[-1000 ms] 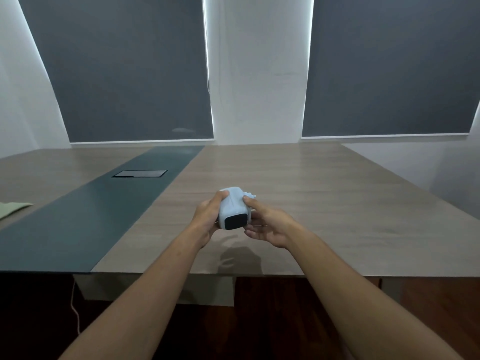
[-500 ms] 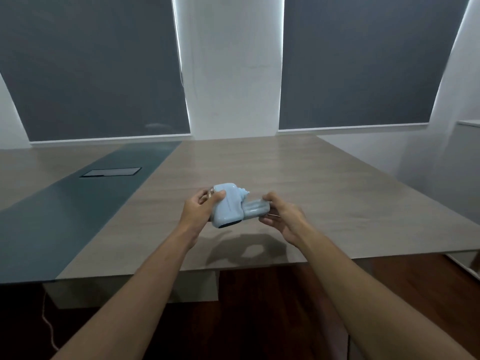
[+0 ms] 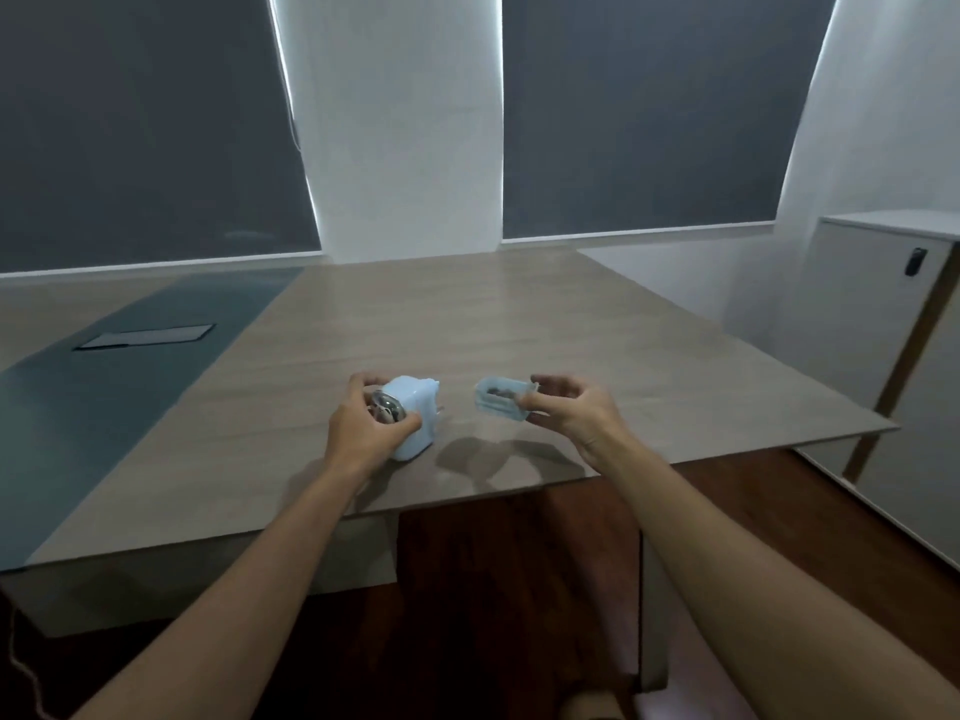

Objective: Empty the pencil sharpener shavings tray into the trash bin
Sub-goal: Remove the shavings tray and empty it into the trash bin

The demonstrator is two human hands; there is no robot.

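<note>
My left hand (image 3: 363, 428) grips a pale blue pencil sharpener (image 3: 413, 415) just above the wooden table (image 3: 467, 324), its metal crank end turned toward me. My right hand (image 3: 576, 415) pinches one end of the translucent shavings tray (image 3: 500, 405), which is fully out of the sharpener and held level about a hand's width to its right. Dark shavings show inside the tray. No trash bin is in view.
The table's near edge runs just below my hands, and its right corner (image 3: 891, 426) juts out. A dark green strip with a cable hatch (image 3: 145, 336) crosses the table at left. A pale cabinet (image 3: 883, 356) stands at right. Dark wood floor lies below.
The tray has slid fully out of the sharpener and moved right with my right hand. My view has swung to the right, bringing the cabinet into sight.
</note>
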